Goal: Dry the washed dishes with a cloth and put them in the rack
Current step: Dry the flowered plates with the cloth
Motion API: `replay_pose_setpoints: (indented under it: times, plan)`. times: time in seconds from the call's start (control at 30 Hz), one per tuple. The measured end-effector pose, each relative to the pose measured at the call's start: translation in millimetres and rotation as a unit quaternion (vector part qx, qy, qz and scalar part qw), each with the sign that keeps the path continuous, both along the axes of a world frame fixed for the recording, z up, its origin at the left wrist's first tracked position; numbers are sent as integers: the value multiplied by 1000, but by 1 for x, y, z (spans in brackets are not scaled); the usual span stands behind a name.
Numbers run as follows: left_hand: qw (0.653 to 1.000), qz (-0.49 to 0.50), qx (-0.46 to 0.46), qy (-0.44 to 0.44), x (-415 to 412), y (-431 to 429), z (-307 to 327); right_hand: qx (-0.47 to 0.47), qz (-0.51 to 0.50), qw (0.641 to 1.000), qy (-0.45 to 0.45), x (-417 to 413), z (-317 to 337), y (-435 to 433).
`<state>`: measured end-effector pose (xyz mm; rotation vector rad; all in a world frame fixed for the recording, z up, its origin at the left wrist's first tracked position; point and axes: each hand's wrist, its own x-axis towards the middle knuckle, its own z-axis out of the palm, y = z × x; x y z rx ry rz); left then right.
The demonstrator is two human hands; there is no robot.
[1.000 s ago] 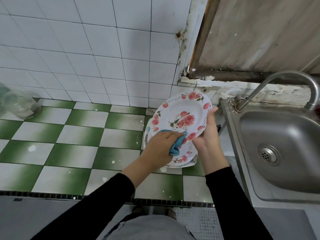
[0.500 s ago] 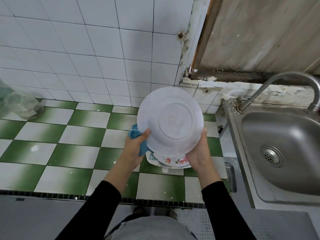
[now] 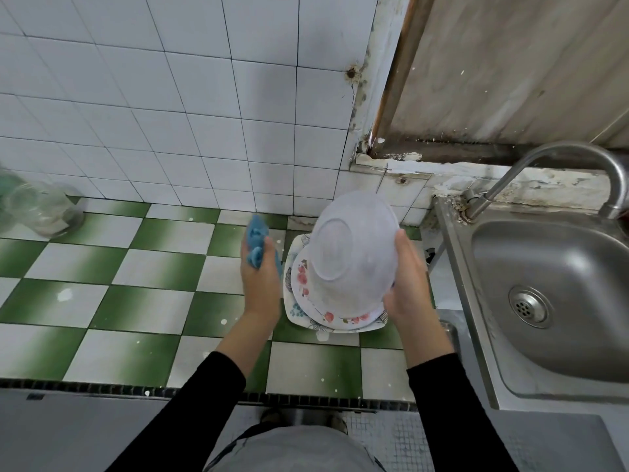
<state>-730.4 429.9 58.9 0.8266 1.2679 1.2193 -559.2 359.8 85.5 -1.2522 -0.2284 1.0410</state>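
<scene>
One rim alone is gripped by the curled fingers of the right hand (image 3: 408,284), so the tilted plate (image 3: 354,247), held above the stack (image 3: 304,303) on the desk (image 3: 153,267), could be dropped, the cloth (image 3: 256,238) being clutched aside in the left hand (image 3: 260,277).

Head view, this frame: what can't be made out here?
Held plate: face turned away, only the underside shows.
Plate stack below: mostly covered by the held plate and right hand; count unclear.
Rack: none in view.
Clear jar: blurred, cut off by the left edge.
Left hand: seen from the back, its grip on the blue cloth mostly hidden.
</scene>
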Motion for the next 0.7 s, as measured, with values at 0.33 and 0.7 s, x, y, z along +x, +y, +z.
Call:
replay_pose_setpoints:
  times: [0.33, 0.7]
  plan:
    - [812, -343, 393, 263, 57, -2, 22, -2, 44, 993, -106, -28, 19, 8]
    - [775, -341, 434, 309, 53, -23, 27, 11, 12, 998, -69, -24, 32, 9]
